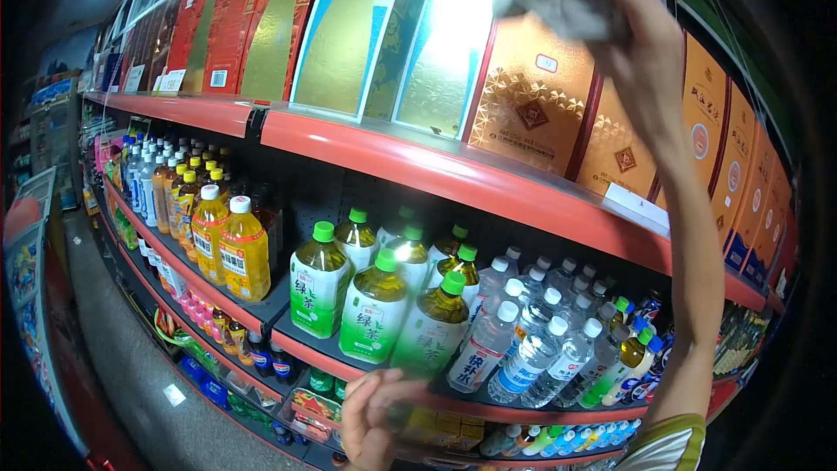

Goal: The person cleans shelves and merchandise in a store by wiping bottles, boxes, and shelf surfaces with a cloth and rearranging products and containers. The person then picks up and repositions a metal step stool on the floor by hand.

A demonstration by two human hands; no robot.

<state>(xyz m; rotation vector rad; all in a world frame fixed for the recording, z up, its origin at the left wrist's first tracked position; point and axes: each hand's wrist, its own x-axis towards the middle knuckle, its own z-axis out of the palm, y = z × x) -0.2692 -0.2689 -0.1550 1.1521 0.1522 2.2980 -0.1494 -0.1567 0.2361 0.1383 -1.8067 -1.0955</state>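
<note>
My right hand (623,0) is raised at the top, its fingers closed on a crumpled grey cloth (558,0). The cloth is in front of the upper part of an orange-gold box (532,87) on the top shelf, and I cannot tell whether it touches it. Low in the middle, my left hand (370,423) is curled and partly blurred; whether anything is inside its fingers is hidden. Just above it stand green tea bottles (370,318) with green caps, in front of which the hand is held.
Red-edged shelves (453,183) curve across the view. Orange drink bottles (244,253) stand left and clear water bottles (532,366) right. Gold and blue boxes (344,35) and red boxes (235,26) line the top. A white price tag (636,208) sits on its edge. The aisle floor (131,340) runs left.
</note>
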